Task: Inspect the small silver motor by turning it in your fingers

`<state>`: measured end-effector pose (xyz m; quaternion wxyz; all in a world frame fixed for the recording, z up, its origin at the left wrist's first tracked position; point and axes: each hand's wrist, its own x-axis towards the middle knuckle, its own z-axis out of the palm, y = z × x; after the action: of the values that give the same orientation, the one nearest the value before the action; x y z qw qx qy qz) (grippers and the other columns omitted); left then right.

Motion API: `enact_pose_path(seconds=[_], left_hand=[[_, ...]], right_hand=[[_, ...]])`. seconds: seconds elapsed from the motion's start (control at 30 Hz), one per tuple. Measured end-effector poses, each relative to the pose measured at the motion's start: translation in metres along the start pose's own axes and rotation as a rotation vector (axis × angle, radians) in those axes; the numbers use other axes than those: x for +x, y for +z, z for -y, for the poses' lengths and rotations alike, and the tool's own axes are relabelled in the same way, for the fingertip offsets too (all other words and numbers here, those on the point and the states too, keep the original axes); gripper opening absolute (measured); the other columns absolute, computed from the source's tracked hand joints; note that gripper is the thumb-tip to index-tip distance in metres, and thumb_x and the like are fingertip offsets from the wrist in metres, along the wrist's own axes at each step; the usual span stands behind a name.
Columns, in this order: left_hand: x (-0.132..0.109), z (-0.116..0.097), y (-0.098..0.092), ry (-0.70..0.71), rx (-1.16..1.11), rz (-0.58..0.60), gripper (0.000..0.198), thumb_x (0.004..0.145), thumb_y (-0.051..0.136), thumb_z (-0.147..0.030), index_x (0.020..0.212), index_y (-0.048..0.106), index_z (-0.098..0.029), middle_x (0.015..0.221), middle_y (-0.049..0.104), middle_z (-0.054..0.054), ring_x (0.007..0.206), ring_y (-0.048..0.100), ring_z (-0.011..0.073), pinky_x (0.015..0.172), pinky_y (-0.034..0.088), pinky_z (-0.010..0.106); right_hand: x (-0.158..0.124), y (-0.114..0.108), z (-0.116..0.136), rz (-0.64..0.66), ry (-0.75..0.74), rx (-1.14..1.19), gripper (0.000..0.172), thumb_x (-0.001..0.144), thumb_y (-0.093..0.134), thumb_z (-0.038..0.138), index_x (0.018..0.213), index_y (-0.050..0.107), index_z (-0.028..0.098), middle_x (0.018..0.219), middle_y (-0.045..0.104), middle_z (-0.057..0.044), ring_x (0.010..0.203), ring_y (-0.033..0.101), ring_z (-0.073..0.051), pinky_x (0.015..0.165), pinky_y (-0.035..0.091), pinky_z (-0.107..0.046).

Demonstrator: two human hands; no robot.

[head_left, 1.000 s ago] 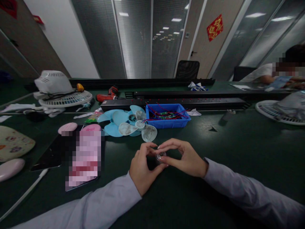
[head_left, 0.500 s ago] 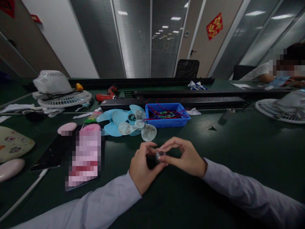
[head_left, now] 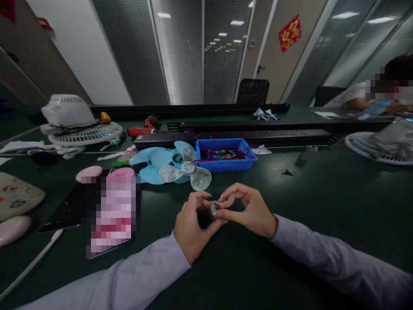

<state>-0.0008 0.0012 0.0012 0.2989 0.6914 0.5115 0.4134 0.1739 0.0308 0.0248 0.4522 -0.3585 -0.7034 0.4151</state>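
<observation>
red sign (head_left: 290,33) | gold characters (head_left: 289,35) illegible | left hand (head_left: 192,228), right hand (head_left: 254,212): cylinder (head_left: 213,209)

And at left, a white fan (head_left: 69,113) is laid face-down on the green surface (head_left: 322,193); a red drill (head_left: 141,130) is parked near a long black bar (head_left: 232,138), and a red-and-gold sign (head_left: 290,33) is displayed on the door (head_left: 276,64).

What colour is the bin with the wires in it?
Blue: the bin shows best in the head view.
</observation>
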Motion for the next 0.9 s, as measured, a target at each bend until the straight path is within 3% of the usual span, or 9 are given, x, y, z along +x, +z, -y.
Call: enact_pose_path(seconds=[0.23,0.43,0.63,0.9], left_hand=[[0.0001,0.0006,-0.0009,0.013,0.005,-0.007,0.054,0.071,0.077,-0.028,0.110,0.041,-0.025,0.088,0.068,0.000,0.083,0.066,0.0216,0.078,0.050,0.039],[-0.0002,-0.0009,-0.0020,0.025,0.003,-0.018,0.052,0.071,0.076,-0.027,0.110,0.042,-0.025,0.088,0.066,0.000,0.084,0.067,0.0216,0.077,0.051,0.039],[-0.0005,-0.0003,-0.0024,0.026,0.003,-0.022,0.051,0.070,0.076,-0.025,0.109,0.043,-0.025,0.090,0.065,0.001,0.084,0.066,0.0216,0.075,0.052,0.039],[0.0001,0.0001,-0.0012,0.015,-0.003,-0.006,0.051,0.070,0.076,-0.026,0.109,0.042,-0.025,0.089,0.065,0.000,0.084,0.066,0.0220,0.077,0.051,0.041]], right_hand=[[-0.0009,0.0005,0.0014,-0.010,-0.056,-0.043,0.029,0.065,0.085,0.023,0.088,0.067,0.020,0.083,0.075,-0.002,0.081,0.072,-0.020,0.081,0.055,-0.037],[-0.0022,0.0016,0.0014,0.045,-0.042,-0.001,0.024,0.070,0.081,0.022,0.090,0.068,0.021,0.088,0.075,-0.002,0.080,0.072,-0.018,0.077,0.059,-0.033],[-0.0020,0.0002,0.0010,0.106,-0.102,-0.055,0.023,0.077,0.076,0.020,0.099,0.069,0.023,0.095,0.074,-0.003,0.089,0.069,-0.018,0.085,0.056,-0.036],[-0.0010,0.0021,0.0019,0.082,-0.036,0.018,0.023,0.073,0.079,0.021,0.091,0.066,0.021,0.089,0.075,-0.002,0.085,0.070,-0.017,0.081,0.057,-0.034]])
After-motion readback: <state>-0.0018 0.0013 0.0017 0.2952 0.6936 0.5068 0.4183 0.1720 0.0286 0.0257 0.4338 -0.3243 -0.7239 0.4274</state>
